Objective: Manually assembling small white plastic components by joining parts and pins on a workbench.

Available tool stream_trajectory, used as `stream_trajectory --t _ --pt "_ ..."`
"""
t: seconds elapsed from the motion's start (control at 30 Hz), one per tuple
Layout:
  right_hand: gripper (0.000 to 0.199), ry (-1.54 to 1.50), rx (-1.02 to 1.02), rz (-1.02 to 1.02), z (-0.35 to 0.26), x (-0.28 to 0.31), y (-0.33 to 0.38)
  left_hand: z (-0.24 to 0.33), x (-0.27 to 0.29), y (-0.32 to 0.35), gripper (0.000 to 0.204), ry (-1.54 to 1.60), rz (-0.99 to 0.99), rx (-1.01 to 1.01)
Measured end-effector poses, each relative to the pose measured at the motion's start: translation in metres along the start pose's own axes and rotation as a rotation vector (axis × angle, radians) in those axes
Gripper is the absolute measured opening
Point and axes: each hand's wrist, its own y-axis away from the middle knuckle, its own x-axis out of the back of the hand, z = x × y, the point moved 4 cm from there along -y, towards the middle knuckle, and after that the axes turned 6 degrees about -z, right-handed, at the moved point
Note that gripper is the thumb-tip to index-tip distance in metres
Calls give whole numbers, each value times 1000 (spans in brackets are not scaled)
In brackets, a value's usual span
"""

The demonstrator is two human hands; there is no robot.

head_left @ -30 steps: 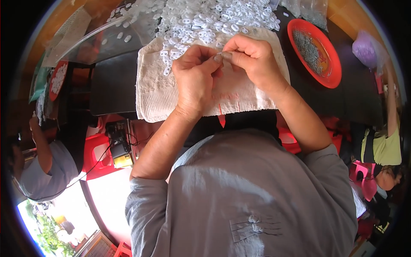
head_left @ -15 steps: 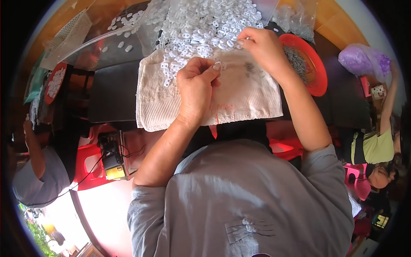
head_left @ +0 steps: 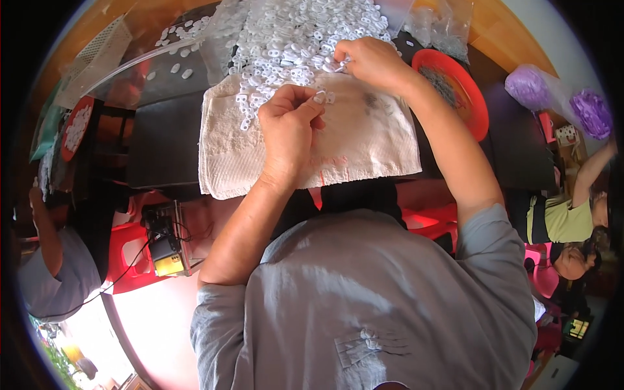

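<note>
We are picking parts: our left hand (head_left: 288,127) pinches a small white piece (head_left: 320,97) over the cloth (head_left: 364,140); our right hand (head_left: 367,62) closes on another at the white pile (head_left: 292,36).

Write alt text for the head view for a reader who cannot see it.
Seen from above, a person's right hand reaches into a heap of small white plastic pieces while the left hand pinches one piece over a cream cloth on a dark table. A red dish sits to the right.
</note>
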Motion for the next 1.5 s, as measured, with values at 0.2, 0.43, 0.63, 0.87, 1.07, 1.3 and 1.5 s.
stream_trajectory --t 0.2,0.43,0.63,0.87,1.07,1.3,1.5 --pt "19 -4 19 38 1 6 3 -3 4 -2 6 -11 -7 0" --pt "11 -484 -152 57 -17 -5 38 -5 5 -3 6 0 -17 -11" --pt "10 -197 -115 120 -14 2 51 -4 5 -2 7 2 -1 -3" --pt "10 41 9 125 -12 0 53 -2 3 -1 9 16 -8 -29" --pt "10 -390 -49 150 -18 -3 50 -2 3 0 9 32 -9 -28" --pt "9 -141 57 208 -27 0 56 -2 4 0 8 28 -6 -23" --pt "8 -161 135 272 -29 5 56 -3 4 -2 8 6 5 -27"
